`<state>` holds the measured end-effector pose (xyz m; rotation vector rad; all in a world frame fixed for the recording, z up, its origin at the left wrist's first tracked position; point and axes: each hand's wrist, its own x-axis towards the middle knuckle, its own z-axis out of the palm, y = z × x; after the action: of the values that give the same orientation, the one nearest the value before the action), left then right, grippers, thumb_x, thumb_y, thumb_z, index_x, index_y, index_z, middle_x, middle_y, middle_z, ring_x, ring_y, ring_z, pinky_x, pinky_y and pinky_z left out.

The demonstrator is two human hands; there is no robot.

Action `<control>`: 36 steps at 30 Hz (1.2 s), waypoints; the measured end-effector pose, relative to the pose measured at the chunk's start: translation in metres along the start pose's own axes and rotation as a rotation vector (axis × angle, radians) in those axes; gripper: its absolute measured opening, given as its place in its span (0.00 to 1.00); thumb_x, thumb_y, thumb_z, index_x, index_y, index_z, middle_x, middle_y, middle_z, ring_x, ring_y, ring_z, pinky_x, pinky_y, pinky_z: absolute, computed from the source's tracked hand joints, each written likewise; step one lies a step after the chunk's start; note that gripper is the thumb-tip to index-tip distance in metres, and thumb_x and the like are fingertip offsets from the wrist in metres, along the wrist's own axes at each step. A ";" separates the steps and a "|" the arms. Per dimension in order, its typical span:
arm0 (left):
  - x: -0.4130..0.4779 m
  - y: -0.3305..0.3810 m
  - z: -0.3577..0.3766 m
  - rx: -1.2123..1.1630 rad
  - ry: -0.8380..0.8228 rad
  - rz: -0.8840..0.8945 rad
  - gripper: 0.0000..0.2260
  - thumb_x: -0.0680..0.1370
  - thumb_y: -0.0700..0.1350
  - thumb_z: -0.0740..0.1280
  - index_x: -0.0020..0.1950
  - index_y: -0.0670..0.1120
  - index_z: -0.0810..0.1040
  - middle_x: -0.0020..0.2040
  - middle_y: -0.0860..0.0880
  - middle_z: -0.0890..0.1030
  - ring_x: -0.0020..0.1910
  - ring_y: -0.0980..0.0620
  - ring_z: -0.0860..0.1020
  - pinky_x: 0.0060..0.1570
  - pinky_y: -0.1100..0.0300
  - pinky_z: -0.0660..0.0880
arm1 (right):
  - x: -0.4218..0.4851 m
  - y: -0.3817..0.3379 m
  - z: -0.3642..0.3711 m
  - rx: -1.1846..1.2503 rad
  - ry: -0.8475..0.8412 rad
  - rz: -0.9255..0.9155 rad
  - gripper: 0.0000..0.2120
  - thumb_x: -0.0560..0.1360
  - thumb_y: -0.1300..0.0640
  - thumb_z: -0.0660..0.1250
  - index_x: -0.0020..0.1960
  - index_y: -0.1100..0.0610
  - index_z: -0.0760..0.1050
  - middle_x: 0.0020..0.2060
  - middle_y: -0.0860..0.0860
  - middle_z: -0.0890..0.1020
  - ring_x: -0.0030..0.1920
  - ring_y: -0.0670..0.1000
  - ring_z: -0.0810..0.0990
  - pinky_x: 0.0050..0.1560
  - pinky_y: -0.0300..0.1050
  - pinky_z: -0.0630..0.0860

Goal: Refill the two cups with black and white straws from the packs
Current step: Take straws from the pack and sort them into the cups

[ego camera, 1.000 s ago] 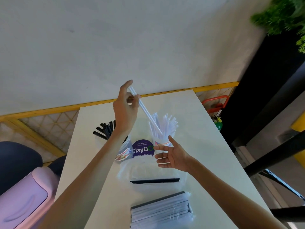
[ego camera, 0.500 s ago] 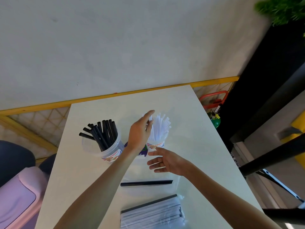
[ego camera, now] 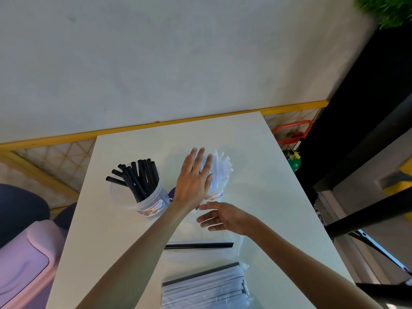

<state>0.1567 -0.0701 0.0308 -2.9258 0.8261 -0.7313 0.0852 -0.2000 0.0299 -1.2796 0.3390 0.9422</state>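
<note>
White straws (ego camera: 220,167): stood in a clear cup (ego camera: 213,195), mid-table.
Left hand (ego camera: 194,181): flat over those straws, fingers straight, holding nothing.
Right hand (ego camera: 225,217): relaxed, empty, just before that cup.
Black straws (ego camera: 139,177): in the second cup (ego camera: 145,201), beside it.
Pack (ego camera: 202,286): at the near table edge.

Plain grey wall (ego camera: 156,52) behind white table (ego camera: 256,197). Yellow rail (ego camera: 66,137) along wall base, lattice panel (ego camera: 55,157) below. Black frame (ego camera: 356,121) right, plant (ego camera: 388,10) on top. Pink bin (ego camera: 24,264) left. Red frame (ego camera: 292,130), green bottle (ego camera: 294,161) beside table's right edge.
</note>
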 end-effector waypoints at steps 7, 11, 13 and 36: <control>-0.006 -0.002 -0.021 -0.244 -0.028 -0.109 0.23 0.81 0.52 0.47 0.72 0.42 0.61 0.71 0.39 0.66 0.71 0.39 0.64 0.68 0.49 0.57 | -0.001 0.001 0.013 -0.333 0.042 -0.051 0.17 0.80 0.53 0.56 0.64 0.58 0.74 0.63 0.54 0.77 0.64 0.51 0.73 0.64 0.44 0.66; -0.032 -0.006 -0.046 -0.598 0.077 -0.209 0.19 0.79 0.45 0.54 0.68 0.41 0.69 0.64 0.42 0.73 0.61 0.47 0.74 0.59 0.60 0.73 | 0.012 0.010 0.028 -0.671 0.092 -0.080 0.15 0.78 0.59 0.59 0.62 0.60 0.77 0.63 0.53 0.77 0.63 0.50 0.74 0.60 0.38 0.67; -0.052 -0.012 -0.053 -0.676 0.095 -0.238 0.16 0.78 0.43 0.55 0.62 0.43 0.75 0.55 0.47 0.78 0.47 0.53 0.78 0.45 0.60 0.76 | 0.024 0.021 0.033 -0.904 0.091 -0.095 0.16 0.79 0.62 0.57 0.63 0.61 0.76 0.65 0.54 0.76 0.65 0.53 0.73 0.64 0.39 0.66; -0.180 -0.028 -0.049 -0.662 -0.393 -0.585 0.10 0.78 0.39 0.61 0.56 0.45 0.79 0.53 0.51 0.82 0.47 0.52 0.80 0.46 0.67 0.71 | 0.072 0.080 0.043 -1.720 0.151 -0.269 0.20 0.75 0.55 0.65 0.64 0.59 0.66 0.62 0.56 0.73 0.62 0.58 0.71 0.60 0.48 0.67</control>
<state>0.0135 0.0490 0.0007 -3.7563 0.1741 0.2049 0.0565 -0.1318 -0.0590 -2.8382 -0.7374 0.8089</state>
